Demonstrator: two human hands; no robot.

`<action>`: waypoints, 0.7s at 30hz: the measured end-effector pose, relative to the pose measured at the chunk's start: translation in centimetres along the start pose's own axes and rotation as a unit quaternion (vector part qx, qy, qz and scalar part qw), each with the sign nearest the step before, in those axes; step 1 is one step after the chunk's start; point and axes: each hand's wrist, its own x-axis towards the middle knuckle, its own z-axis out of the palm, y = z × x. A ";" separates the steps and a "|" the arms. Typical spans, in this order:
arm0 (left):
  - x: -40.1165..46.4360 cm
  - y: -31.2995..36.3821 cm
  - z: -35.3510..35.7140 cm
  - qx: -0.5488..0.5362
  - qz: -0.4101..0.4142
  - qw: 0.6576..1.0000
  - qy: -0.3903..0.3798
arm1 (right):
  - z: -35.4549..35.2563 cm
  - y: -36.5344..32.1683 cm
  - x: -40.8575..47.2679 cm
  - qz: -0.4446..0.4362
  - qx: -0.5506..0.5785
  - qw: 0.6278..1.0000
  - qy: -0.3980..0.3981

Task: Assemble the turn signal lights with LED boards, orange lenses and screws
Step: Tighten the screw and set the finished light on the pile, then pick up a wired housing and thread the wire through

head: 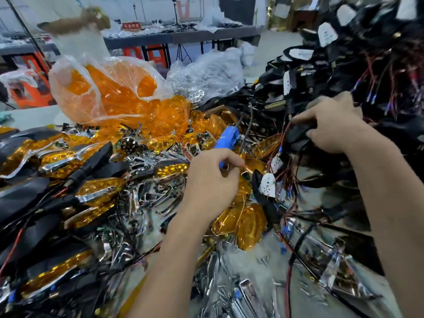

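Observation:
My left hand (212,180) has its fingers curled around the lower end of a blue electric screwdriver (227,140), which points up and away over the pile. My right hand (330,125) grips a black turn signal housing (298,134) with red and black wires, at the edge of a tall heap of black housings (344,65). Loose orange lenses (243,223) lie below my left hand. Finished lights with orange lenses and chrome trim (98,189) are stacked at the left. A white LED board (267,184) shows between my hands.
A clear plastic bag of orange lenses (114,88) stands at the back centre, with a bag of chrome parts (206,74) beside it. Chrome trim pieces (146,203) and small screws (263,262) cover the table. Grey tables (183,35) with more parts stand far behind.

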 end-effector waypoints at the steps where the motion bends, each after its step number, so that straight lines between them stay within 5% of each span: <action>1: 0.4 0.6 0.4 -0.014 0.005 1.000 0.001 | 0.3 0.1 0.2 -0.001 -0.008 0.999 -0.035; 4: 1.6 2.3 1.9 -0.035 0.018 0.999 -0.024 | 1.4 0.0 0.8 -0.003 -0.051 0.996 -0.068; 8: 2.3 3.1 3.4 -0.047 0.022 0.997 -0.060 | 2.7 -0.6 1.5 0.002 -0.067 0.997 0.034; 12: 2.8 2.8 4.3 -0.055 -0.002 0.996 -0.066 | 3.7 -0.4 1.9 -0.006 -0.063 0.997 0.053; 16: 3.3 2.6 4.9 -0.085 -0.039 0.994 -0.052 | 4.0 0.4 1.4 -0.062 0.044 0.989 0.125; 21: 3.7 2.6 5.6 -0.215 -0.108 0.970 -0.019 | 3.4 1.2 -0.7 -0.195 0.204 0.933 0.221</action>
